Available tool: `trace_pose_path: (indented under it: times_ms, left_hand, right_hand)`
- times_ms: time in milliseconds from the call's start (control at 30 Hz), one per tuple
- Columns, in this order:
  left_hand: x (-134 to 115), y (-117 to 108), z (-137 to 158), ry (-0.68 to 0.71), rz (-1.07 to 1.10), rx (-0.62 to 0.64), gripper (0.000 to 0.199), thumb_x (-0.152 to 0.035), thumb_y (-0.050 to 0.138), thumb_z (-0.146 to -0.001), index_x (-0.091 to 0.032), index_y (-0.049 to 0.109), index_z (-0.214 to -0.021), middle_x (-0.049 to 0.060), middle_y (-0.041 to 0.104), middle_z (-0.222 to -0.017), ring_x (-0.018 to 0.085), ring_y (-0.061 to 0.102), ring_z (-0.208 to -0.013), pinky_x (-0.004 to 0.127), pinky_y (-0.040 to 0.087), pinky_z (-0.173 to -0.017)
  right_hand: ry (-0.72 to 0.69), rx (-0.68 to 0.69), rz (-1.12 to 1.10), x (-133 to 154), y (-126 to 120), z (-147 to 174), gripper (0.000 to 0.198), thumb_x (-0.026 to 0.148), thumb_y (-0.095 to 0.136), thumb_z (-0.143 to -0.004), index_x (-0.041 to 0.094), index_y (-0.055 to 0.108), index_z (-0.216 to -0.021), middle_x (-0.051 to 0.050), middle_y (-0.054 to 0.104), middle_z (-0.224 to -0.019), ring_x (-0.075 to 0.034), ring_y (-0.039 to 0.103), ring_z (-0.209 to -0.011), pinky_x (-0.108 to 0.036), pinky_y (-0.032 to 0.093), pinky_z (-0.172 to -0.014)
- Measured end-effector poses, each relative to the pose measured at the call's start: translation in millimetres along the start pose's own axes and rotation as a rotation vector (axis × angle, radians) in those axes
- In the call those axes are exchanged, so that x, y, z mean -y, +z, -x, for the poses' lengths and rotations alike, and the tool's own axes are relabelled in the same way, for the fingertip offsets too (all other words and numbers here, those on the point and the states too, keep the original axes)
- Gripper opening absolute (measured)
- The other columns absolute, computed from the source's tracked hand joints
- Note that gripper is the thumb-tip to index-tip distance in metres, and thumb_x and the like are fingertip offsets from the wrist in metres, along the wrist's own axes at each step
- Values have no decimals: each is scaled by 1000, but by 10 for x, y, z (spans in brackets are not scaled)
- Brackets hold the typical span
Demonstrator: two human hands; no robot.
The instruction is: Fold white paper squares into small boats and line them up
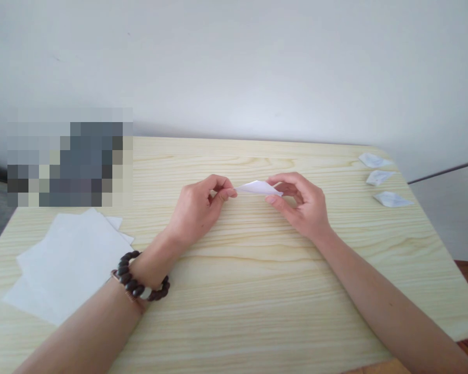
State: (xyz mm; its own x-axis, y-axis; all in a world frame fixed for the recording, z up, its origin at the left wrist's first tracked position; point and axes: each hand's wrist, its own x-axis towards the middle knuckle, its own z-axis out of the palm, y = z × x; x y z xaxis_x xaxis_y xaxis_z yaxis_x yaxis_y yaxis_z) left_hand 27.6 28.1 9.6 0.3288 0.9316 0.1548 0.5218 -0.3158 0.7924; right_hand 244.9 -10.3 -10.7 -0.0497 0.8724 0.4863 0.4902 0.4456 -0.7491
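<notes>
Wall (257, 67) fills the back, wood-grain table (281, 291) below. Blank sheets (78, 254) stacked askew on L side, pixelated patch (83, 161) behind, can't tell what. Mid-table: L hand (199, 209) & R hand (307, 206), beaded bracelet (132, 285) on L wrist. Three folded pcs (378, 178) in a column nr the R edge. And btwn the hands, folded paper (256, 187): L fingertips pinched on one tip, R thumb & fingers lightly round the other end. Step looks like shaping the fold; next move prob. calls for steady L pinch, gentle R pressure w/o crumpling.
</notes>
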Motion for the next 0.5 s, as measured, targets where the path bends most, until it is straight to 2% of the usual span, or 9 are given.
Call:
trace_pose_path:
  times_ms: [100, 267, 367, 500]
  left_hand:
    - [15, 6, -12, -19, -12, -17, 14, -31, 55, -86, -22, 65, -80, -3, 66, -70, 11, 49, -51, 24, 40, -54]
    - [51, 25, -11, 63, -97, 21, 13, -31, 60, -84, -22, 66, -92, -3, 66, -75, 10, 53, -58, 22, 42, -61]
    - [68, 30, -5, 107, -98, 37, 18, -30, 60, -85, -22, 66, -100, -2, 68, -81, 11, 56, -63, 22, 44, -64]
    - [89, 26, -5, 192, -110, 43, 15, -28, 59, -86, -21, 69, -95, 1, 69, -83, 13, 59, -70, 24, 46, -69]
  right_hand:
    - [38, -13, 1, -9, 1, -7, 21, 29, 72, -79, 22, 65, -97, -2, 72, -91, -13, 68, -72, -25, 58, -67]
    - [-67, -18, 175, 29, 6, -26, 2, 23, 66, -83, 21, 66, -83, 0, 71, -77, -12, 66, -66, -24, 56, -63]
    - [-168, 26, 218, 40, 9, -28, 2, 21, 66, -84, 23, 66, -84, 0, 72, -78, -13, 67, -68, -25, 55, -64]
    - [-212, 30, 211, 42, 15, -24, 4, 19, 66, -84, 22, 67, -86, 0, 73, -79, -12, 67, -70, -24, 54, -66]
